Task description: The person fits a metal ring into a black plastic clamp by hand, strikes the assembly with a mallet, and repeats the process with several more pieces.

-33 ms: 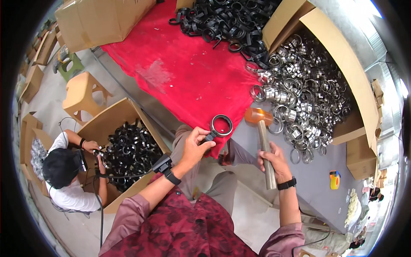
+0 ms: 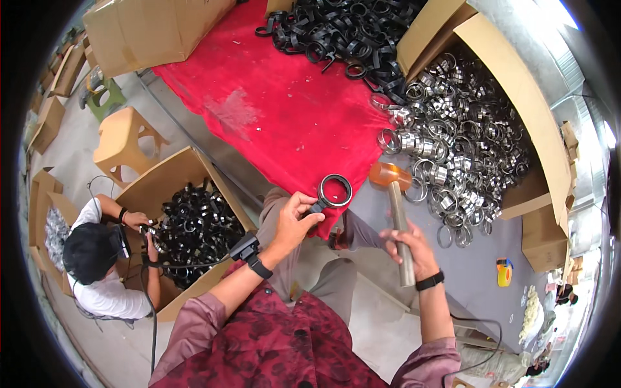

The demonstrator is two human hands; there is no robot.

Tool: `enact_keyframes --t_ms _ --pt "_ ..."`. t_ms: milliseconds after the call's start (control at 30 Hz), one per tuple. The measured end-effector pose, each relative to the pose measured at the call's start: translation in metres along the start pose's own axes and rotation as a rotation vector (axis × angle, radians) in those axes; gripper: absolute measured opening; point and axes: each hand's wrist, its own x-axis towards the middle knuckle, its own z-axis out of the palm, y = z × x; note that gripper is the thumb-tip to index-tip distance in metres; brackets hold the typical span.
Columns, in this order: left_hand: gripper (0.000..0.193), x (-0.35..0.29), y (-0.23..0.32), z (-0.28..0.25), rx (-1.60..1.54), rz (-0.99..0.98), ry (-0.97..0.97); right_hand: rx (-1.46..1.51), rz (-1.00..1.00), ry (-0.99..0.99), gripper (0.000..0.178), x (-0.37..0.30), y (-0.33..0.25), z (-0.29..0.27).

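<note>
Between the thumb and fingers of my left hand (image 2: pixel 294 216) is the short black tab of a ring clamp (image 2: pixel 321 197). Its round black loop has a silver band in it and stands over the near corner of the red cloth (image 2: pixel 259 97). My right hand (image 2: pixel 417 249) grips the wooden handle of a mallet (image 2: pixel 400 223), fingers slightly blurred. The mallet's amber head points away from me, near the edge of a heap of silver metal rings (image 2: pixel 453 149), to the right of the ring clamp and apart from it.
Black ring clamps (image 2: pixel 352 32) are piled at the far end. An open cardboard box (image 2: pixel 511 77) holds silver rings at right. A yellow tape measure (image 2: pixel 504 272) lies on the grey tabletop (image 2: pixel 472 278). At left, a co-worker (image 2: pixel 103 265) reaches into a box of black clamps (image 2: pixel 194 226).
My right hand's fingers have shifted slightly on the mallet handle. The mallet and the ring clamp in my left hand stay almost in place.
</note>
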Motion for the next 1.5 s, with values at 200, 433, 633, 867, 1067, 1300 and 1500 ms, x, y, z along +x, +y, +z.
enact_keyframes --t_ms 200,433,633,867,1067,1300,1500 --pt "0.027 -0.004 0.002 0.003 -0.051 -0.009 -0.011 -0.539 -0.195 0.227 0.097 -0.053 -0.002 0.073" --pt "0.028 -0.005 -0.003 0.003 -0.049 -0.001 0.015 -1.174 -0.955 0.638 0.093 -0.088 0.016 0.102" --pt "0.027 -0.004 -0.006 0.001 -0.105 -0.018 -0.025 -1.462 -0.447 0.082 0.084 -0.054 0.017 0.105" --pt "0.027 -0.004 -0.004 -0.001 -0.112 0.02 0.001 -1.262 -1.039 0.622 0.088 -0.067 -0.018 0.137" --pt "0.026 -0.006 -0.013 -0.001 -0.051 0.011 0.007 -1.583 -0.397 0.226 0.087 -0.035 -0.024 0.121" --pt "0.025 -0.01 -0.012 -0.006 -0.022 0.06 0.043 -1.24 -0.812 0.721 0.088 -0.048 -0.045 0.128" --pt "0.025 -0.006 -0.011 -0.001 -0.011 0.038 0.02 -1.501 -0.655 0.157 0.086 -0.025 -0.054 0.111"
